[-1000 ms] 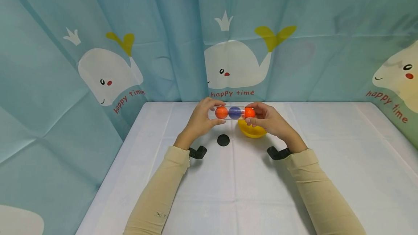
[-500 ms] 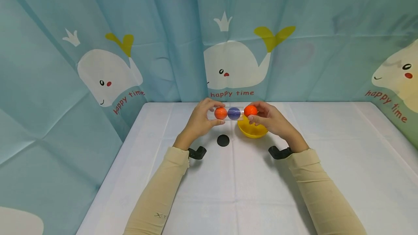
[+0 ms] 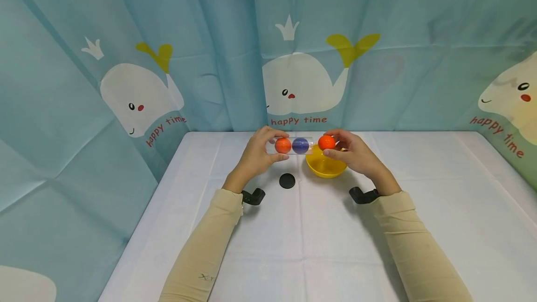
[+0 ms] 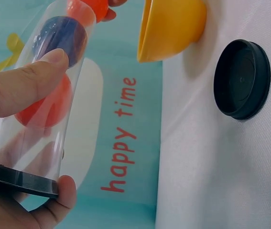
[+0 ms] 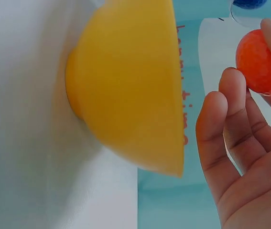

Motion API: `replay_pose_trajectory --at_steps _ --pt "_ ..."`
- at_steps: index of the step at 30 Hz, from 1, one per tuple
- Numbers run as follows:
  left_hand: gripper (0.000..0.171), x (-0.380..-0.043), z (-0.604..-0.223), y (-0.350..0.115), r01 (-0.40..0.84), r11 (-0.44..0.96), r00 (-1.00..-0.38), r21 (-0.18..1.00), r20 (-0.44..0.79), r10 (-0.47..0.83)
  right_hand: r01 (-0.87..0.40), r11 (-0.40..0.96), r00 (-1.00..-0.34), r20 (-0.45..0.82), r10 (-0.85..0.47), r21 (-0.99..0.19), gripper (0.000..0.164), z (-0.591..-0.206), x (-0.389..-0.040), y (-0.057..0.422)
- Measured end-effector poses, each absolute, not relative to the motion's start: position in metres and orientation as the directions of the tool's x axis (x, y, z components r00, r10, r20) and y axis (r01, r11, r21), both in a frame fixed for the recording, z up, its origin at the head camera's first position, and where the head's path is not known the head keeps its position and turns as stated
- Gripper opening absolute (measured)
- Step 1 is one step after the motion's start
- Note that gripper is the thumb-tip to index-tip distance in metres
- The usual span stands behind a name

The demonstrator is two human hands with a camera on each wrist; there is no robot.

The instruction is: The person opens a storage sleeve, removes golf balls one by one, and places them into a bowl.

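My left hand (image 3: 258, 155) grips a clear plastic tube (image 4: 30, 143) held sideways above the table. Inside it sit an orange ball (image 3: 283, 146) and a blue ball (image 3: 300, 146). A black cap (image 4: 20, 180) covers the tube's end by the left palm; the other end is uncapped. Just right of that end, my right hand (image 3: 352, 153) pinches a dimpled orange golf ball (image 5: 262, 62) between thumb and fingers, apart from the tube. Below the right hand stands a yellow bowl (image 3: 325, 168); its inside is mostly hidden.
A loose black cap (image 3: 287, 181) lies on the white-covered table (image 3: 277, 255), left of the bowl. Behind the table hangs a blue curtain (image 3: 235, 59) with whale prints. Black wrist mounts (image 3: 253, 196) jut inward from both wrists.
My right hand has drawn the orange golf ball out of the tube's open end and moved it to the right. The left hand and the tube have hardly moved.
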State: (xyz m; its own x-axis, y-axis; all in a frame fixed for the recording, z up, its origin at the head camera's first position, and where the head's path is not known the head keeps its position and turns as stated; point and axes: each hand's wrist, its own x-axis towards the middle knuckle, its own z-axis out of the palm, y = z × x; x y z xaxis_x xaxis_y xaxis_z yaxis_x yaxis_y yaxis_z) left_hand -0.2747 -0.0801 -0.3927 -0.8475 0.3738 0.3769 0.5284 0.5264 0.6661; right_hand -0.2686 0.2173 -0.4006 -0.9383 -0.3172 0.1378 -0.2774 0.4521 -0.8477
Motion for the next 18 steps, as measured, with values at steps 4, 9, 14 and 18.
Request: replay_pose_trajectory --at_steps 4,9,14,18 --pt "0.049 -0.275 -0.393 -0.081 0.535 0.519 -0.843 0.666 0.380 0.381 -0.258 0.481 -0.949 0.126 -0.290 -0.838 0.048 -0.399 -0.268 0.222" --pt "0.050 -0.274 -0.393 -0.081 0.533 0.524 -0.844 0.664 0.377 0.382 -0.242 0.515 -0.959 0.120 -0.259 -0.823 0.048 -0.397 -0.268 0.227" --pt "0.049 -0.274 -0.392 -0.080 0.518 0.529 -0.853 0.672 0.362 0.376 -0.253 0.533 -0.960 0.143 -0.240 -0.807 0.050 -0.398 -0.268 0.231" --pt "0.049 -0.275 -0.393 -0.080 0.515 0.519 -0.854 0.682 0.361 0.374 -0.276 0.552 -0.957 0.168 -0.238 -0.787 0.049 -0.399 -0.269 0.234"
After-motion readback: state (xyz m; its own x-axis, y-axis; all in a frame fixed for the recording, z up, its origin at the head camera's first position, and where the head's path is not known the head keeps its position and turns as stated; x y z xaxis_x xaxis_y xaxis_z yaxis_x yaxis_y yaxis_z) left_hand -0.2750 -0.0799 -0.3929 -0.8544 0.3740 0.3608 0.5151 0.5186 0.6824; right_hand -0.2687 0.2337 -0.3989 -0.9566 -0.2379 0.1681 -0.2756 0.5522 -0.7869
